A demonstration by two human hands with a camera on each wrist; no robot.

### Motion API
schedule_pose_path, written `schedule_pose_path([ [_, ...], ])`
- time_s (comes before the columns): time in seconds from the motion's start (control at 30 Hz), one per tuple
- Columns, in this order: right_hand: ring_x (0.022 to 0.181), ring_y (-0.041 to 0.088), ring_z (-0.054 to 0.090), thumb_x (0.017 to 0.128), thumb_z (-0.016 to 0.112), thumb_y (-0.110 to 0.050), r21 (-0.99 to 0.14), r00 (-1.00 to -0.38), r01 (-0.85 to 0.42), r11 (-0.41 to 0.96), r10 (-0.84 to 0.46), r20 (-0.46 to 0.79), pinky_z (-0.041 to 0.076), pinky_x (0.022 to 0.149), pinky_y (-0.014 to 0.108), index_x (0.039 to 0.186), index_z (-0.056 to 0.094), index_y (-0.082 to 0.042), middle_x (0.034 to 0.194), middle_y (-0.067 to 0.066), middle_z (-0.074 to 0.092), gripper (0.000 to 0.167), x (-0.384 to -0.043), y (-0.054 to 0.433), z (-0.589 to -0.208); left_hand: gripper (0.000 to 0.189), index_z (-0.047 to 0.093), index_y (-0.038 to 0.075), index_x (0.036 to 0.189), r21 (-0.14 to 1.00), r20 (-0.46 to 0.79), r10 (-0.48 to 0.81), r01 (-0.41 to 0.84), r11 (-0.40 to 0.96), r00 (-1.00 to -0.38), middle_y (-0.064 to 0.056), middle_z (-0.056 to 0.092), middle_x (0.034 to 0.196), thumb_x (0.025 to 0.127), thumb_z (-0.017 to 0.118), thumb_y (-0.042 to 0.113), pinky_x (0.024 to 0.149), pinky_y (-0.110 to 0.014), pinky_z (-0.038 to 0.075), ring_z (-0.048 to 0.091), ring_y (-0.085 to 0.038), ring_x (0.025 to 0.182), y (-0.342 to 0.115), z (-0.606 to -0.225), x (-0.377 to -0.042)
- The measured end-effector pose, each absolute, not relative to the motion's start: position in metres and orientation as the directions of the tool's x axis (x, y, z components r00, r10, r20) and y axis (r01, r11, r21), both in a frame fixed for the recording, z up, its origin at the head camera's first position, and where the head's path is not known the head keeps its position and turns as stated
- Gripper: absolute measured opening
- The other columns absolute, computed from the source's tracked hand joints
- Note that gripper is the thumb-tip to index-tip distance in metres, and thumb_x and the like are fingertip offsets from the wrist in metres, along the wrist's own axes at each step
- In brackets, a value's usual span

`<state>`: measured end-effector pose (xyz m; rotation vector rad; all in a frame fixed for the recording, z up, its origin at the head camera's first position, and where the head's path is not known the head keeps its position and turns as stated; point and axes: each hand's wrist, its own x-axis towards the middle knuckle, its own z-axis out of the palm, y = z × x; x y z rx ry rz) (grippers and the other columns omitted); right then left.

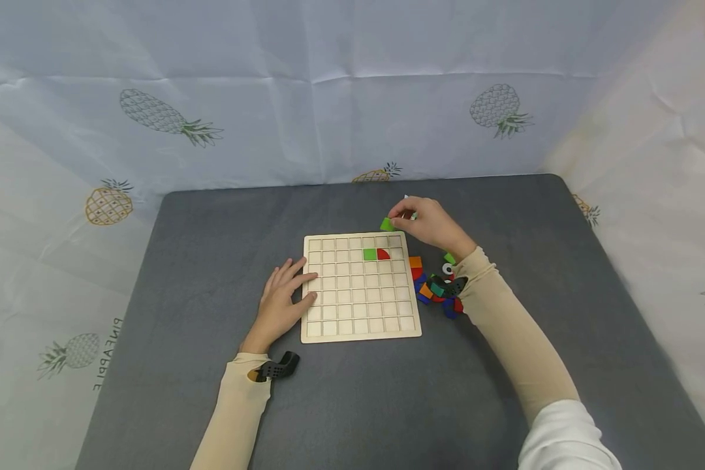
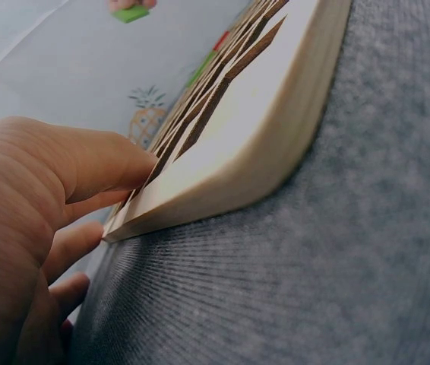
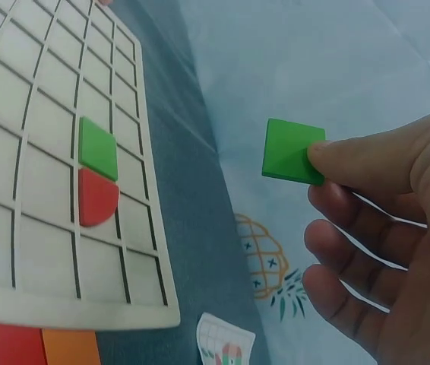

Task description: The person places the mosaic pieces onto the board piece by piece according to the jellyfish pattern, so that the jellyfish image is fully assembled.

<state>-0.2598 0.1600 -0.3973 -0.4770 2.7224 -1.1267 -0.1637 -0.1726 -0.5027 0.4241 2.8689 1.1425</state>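
Note:
A wooden grid board (image 1: 352,287) lies on the dark table, with a green square tile (image 1: 369,254) and a red quarter-circle tile (image 1: 383,254) side by side in its second row from the far edge. Above the board's far right corner, my right hand (image 1: 425,220) pinches another green square tile (image 3: 293,150) between thumb and index finger. My left hand (image 1: 282,303) rests at the board's left edge, fingers spread and relaxed. In the left wrist view its thumb (image 2: 116,160) touches the board's rim.
Several coloured pieces (image 1: 437,290) lie in a loose pile right of the board, partly under the right forearm. A small printed card (image 3: 225,340) lies beyond the board's far right corner. A pale curtain with pineapple prints (image 1: 329,98) hangs behind the table.

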Motion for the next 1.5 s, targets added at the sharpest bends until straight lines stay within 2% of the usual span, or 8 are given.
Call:
schedule_pose_path([
  [0.27,0.097,0.024,0.058,0.102,0.062,-0.018,-0.730,-0.920,-0.248,0.637,-0.392,-0.029,0.052,0.082,0.037,0.114,0.071,-0.005,0.108,0.011,0.066,0.020,-0.266,0.143,-0.400,0.042,0.066,0.017,0.135,0.665,0.079,0.259,0.245,0.706,-0.963,-0.005,0.037,0.164,0.095,0.070,0.026,0.133,-0.050,0.004,0.018,-0.028,0.159,-0.172,-0.503,-0.164],
  [0.5,0.099,0.029,0.063,0.102,0.061,-0.018,-0.772,-0.895,-0.210,0.600,-0.435,-0.094,0.055,0.085,0.038,0.116,0.071,-0.005,0.112,0.013,0.067,0.021,-0.272,0.129,-0.403,0.042,0.066,0.017,0.136,0.679,0.079,0.265,0.247,0.691,-0.961,-0.005,0.037,0.164,0.095,0.070,0.025,0.133,-0.050,0.003,0.017,-0.028,0.159,-0.173,-0.503,-0.164],
  [0.67,0.101,0.027,0.064,0.103,0.059,-0.016,-0.762,-0.877,-0.210,0.612,-0.462,-0.129,0.055,0.087,0.038,0.117,0.070,-0.004,0.115,0.014,0.068,0.022,-0.274,0.119,-0.407,0.042,0.066,0.017,0.135,0.681,0.082,0.268,0.250,0.688,-0.960,-0.005,0.037,0.164,0.095,0.071,0.024,0.133,-0.050,0.003,0.018,-0.029,0.159,-0.174,-0.503,-0.164],
  [0.9,0.094,0.024,0.063,0.103,0.060,-0.016,-0.746,-0.853,-0.239,0.622,-0.501,-0.144,0.054,0.082,0.036,0.113,0.072,-0.005,0.109,0.013,0.071,0.019,-0.278,0.110,-0.417,0.042,0.066,0.017,0.135,0.679,0.085,0.266,0.251,0.690,-0.960,-0.005,0.038,0.164,0.094,0.071,0.024,0.132,-0.050,0.004,0.018,-0.029,0.159,-0.174,-0.503,-0.164],
  [1.23,0.089,0.021,0.062,0.104,0.059,-0.019,-0.729,-0.838,-0.208,0.651,-0.503,-0.210,0.054,0.080,0.034,0.112,0.072,-0.008,0.109,0.009,0.072,0.020,-0.280,0.105,-0.429,0.041,0.066,0.017,0.135,0.677,0.080,0.261,0.245,0.694,-0.962,-0.005,0.038,0.164,0.094,0.071,0.025,0.133,-0.051,0.004,0.018,-0.029,0.158,-0.173,-0.501,-0.164],
  [1.5,0.089,0.020,0.062,0.104,0.059,-0.021,-0.685,-0.828,-0.261,0.680,-0.523,-0.204,0.053,0.080,0.035,0.113,0.073,-0.010,0.109,0.008,0.072,0.020,-0.283,0.101,-0.445,0.041,0.067,0.016,0.134,0.678,0.075,0.259,0.239,0.695,-0.963,-0.006,0.038,0.164,0.095,0.070,0.025,0.133,-0.051,0.004,0.019,-0.030,0.158,-0.173,-0.500,-0.163],
])
